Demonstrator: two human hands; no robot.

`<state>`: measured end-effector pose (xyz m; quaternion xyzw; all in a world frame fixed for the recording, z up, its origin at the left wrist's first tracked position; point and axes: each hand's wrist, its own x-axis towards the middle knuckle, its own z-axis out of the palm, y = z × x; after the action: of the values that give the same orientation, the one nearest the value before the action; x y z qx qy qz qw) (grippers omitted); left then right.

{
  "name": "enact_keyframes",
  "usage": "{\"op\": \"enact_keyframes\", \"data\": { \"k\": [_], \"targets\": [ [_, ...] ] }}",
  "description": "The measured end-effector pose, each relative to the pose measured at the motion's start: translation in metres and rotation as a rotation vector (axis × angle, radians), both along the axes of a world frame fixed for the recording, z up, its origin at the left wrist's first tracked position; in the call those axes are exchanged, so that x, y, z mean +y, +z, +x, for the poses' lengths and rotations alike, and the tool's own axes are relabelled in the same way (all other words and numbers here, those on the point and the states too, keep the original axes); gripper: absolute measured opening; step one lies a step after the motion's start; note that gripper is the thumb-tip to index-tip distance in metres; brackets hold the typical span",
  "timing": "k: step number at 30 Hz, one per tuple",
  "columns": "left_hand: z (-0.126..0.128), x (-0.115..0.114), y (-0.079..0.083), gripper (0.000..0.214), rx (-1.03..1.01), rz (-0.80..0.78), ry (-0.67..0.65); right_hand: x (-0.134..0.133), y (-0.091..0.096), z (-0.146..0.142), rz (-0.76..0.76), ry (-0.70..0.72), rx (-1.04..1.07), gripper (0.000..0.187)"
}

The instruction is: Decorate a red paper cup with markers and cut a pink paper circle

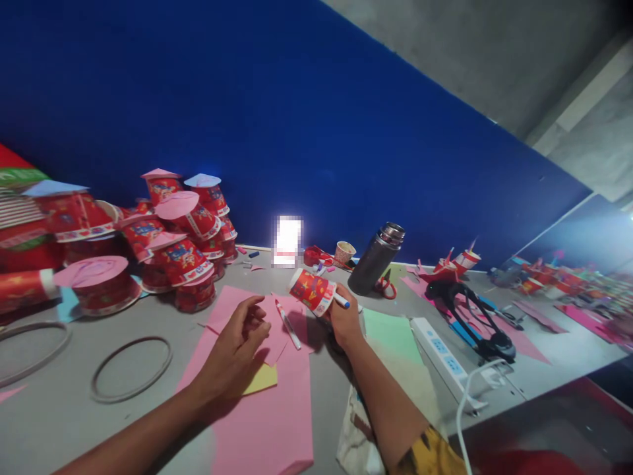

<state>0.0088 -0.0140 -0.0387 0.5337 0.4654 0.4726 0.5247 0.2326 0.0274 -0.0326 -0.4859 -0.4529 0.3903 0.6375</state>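
Two hands are positioned over the table. The right hand grips a red paper cup near its wider end, with thumb and fingers closed; the cup is tilted, its narrower end directed to the upper left. A blue-ended marker projects from the same hand, alongside the cup. The left hand is apart from the cup, palm turned inward, fingers loosely bent and not pressed together; nothing is visible in its grasp. Below and between the hands, a white pen with a reddish upper end lies on a pink sheet, near a yellow piece of paper partly covered by the left hand. To the right of the right forearm are a green sheet and a white power strip. A dark flask (tilted in this view, metal neck exposed) stands beyond the right hand, beside a small patterned cup. At the left, piled red cups carry pink and pale-blue paper tops; a grey ring lies nearer the left forearm.
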Motion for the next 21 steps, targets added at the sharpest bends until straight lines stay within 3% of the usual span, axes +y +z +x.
{"op": "enact_keyframes", "data": {
  "k": [5,10,15,21],
  "targets": [
    [-0.01,0.006,-0.01,0.081,0.223,0.357,-0.042,-0.003,-0.01,-0.005,0.074,0.011,-0.119,0.022],
    [-0.005,0.006,-0.011,0.091,0.235,0.311,-0.055,-0.013,-0.016,-0.012,0.209,0.019,-0.401,0.007],
    [-0.001,0.005,-0.007,0.1,0.195,0.266,-0.011,-0.023,-0.016,-0.017,0.462,0.01,-0.778,0.014],
    [-0.001,0.008,-0.001,0.093,0.125,0.224,0.029,-0.022,-0.024,-0.019,0.571,0.04,-0.932,0.016]
  ]
}}
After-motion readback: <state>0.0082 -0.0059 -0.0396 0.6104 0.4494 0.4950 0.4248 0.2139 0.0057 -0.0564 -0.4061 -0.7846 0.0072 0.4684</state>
